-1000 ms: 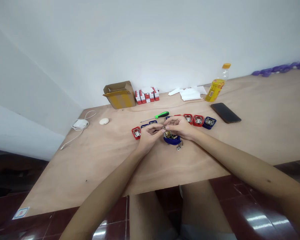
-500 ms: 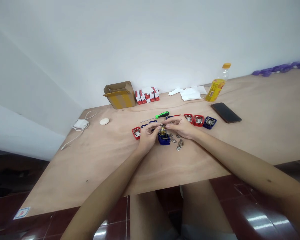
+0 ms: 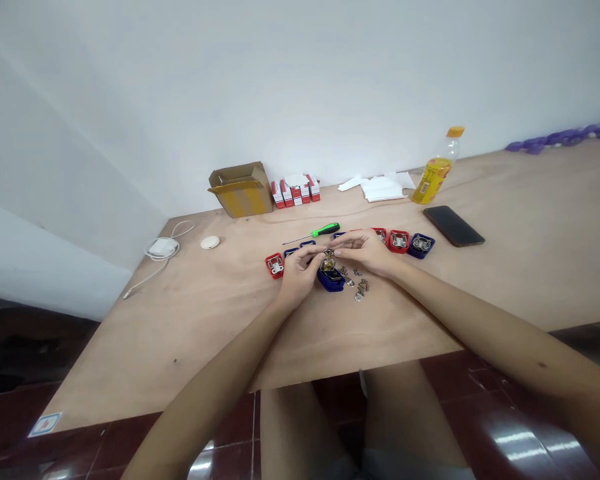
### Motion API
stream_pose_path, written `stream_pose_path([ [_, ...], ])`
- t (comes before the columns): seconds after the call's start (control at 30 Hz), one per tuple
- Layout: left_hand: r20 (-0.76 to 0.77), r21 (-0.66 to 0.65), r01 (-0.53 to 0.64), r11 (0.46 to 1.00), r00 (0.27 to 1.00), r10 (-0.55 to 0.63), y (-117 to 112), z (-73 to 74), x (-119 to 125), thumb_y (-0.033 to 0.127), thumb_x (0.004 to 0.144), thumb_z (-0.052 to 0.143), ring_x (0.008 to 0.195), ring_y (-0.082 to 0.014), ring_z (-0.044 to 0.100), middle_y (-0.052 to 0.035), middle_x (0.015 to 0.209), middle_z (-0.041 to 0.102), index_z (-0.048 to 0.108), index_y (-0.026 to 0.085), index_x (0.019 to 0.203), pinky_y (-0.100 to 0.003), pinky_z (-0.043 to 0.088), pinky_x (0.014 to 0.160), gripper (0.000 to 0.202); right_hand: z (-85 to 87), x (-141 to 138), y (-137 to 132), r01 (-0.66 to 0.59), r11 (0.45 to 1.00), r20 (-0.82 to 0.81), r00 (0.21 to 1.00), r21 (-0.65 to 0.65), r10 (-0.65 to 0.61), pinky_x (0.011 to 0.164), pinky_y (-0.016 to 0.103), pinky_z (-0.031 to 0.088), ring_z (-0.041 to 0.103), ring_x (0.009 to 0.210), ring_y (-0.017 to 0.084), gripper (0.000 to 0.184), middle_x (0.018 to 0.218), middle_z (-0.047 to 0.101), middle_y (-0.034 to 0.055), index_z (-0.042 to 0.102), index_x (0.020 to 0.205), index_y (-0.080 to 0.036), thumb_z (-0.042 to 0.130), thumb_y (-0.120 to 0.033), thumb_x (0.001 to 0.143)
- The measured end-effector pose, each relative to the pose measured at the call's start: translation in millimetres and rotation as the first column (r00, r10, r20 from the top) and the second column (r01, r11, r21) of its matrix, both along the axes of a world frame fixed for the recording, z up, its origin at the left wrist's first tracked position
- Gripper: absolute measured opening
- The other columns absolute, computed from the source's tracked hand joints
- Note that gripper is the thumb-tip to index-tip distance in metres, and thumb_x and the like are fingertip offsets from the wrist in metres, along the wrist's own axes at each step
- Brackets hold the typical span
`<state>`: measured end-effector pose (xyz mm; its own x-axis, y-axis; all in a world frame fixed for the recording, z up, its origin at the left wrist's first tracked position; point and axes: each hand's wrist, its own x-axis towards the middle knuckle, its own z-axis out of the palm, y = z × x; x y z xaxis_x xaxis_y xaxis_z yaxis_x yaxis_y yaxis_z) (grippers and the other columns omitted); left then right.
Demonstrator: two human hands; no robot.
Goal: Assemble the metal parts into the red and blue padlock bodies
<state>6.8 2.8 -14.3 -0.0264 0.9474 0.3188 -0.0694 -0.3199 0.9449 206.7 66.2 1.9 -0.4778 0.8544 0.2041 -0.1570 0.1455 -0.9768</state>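
Just left of the blue plastic case (image 3: 331, 281), a red plastic holder (image 3: 275, 265); next, the left hand (image 3: 298, 276), narrowly pinching a small brass fitting (image 3: 327, 262) directly above the case; then the right hand (image 3: 364, 253), pinching the same fitting; loose steel clasps (image 3: 361, 289) just right of the case.

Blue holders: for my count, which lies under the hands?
The blue holder under the left hand and right hand, nearer the person than the other blue ones.
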Motion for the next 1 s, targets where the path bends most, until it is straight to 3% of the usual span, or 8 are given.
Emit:
stream_pose_path([
  [0.33,0.002,-0.017,0.021,1.000,1.000,-0.021,-4,7.5,0,0.049,0.088,0.085,0.112,-0.0292,0.079,-0.0120,0.114,0.084,0.083,0.019,0.104,-0.048,0.062,0.107,0.034,-3.6,1,2,0.014,0.997,-0.002,1.000,0.078,-0.014,0.089,0.042,0.063,0.079,0.091,0.024,0.029,0.101,0.085,0.0083,0.087,0.099,-0.023,0.096,-0.039,0.076],
  [0.5,0.024,-0.034,0.031,0.999,0.999,-0.030,-3,6.9,-1,0.049,0.086,0.087,0.108,-0.0285,0.080,-0.0123,0.113,0.084,0.084,0.018,0.103,-0.046,0.063,0.102,0.036,-6.4,3,5,0.008,0.958,0.065,0.998,0.288,-0.028,0.083,0.039,0.059,0.074,0.092,0.022,0.021,0.101,0.079,0.0072,0.085,0.100,-0.023,0.087,-0.039,0.087],
  [0.63,0.042,-0.051,0.004,0.999,0.999,-0.002,-1,5.7,-2,0.048,0.084,0.088,0.105,-0.0275,0.080,-0.0126,0.112,0.085,0.085,0.018,0.104,-0.043,0.063,0.101,0.036,-6.5,2,6,0.020,0.898,0.114,0.990,0.439,-0.077,0.075,0.038,0.054,0.067,0.084,0.021,0.016,0.093,0.072,0.0053,0.080,0.091,-0.023,0.081,-0.039,0.093],
  [0.77,0.053,-0.051,-0.067,0.996,0.996,0.070,2,3.9,-2,0.048,0.081,0.090,0.101,-0.0271,0.081,-0.0124,0.108,0.085,0.086,0.018,0.100,-0.043,0.062,0.099,0.036,-5.8,6,10,-0.038,0.822,0.203,0.975,0.568,-0.095,0.080,0.041,0.054,0.066,0.085,0.022,0.014,0.091,0.070,0.0050,0.077,0.092,-0.023,0.073,-0.034,0.099],
  [0.93,0.138,-0.087,-0.146,0.985,0.978,0.157,7,0.8,-5,0.047,0.078,0.092,0.106,-0.0282,0.080,-0.0137,0.112,0.084,0.086,0.017,0.101,-0.045,0.060,0.104,0.038,-2.9,21,19,-0.318,0.598,0.475,0.871,0.736,-0.121,0.098,0.050,0.051,0.063,0.105,0.028,0.018,0.108,0.066,0.0107,0.079,0.091,-0.022,0.065,-0.027,0.101],
  [1.0,0.164,-0.113,-0.140,0.984,0.974,0.157,8,-0.1,-7,0.048,0.077,0.093,0.106,-0.0286,0.080,-0.0148,0.113,0.084,0.086,0.016,0.103,-0.047,0.060,0.106,0.041,-0.8,27,21,-0.385,0.561,0.544,0.826,0.733,-0.144,0.106,0.054,0.047,0.059,0.116,0.032,0.017,0.114,0.064,0.0118,0.081,0.090,-0.022,0.066,-0.024,0.099],
])
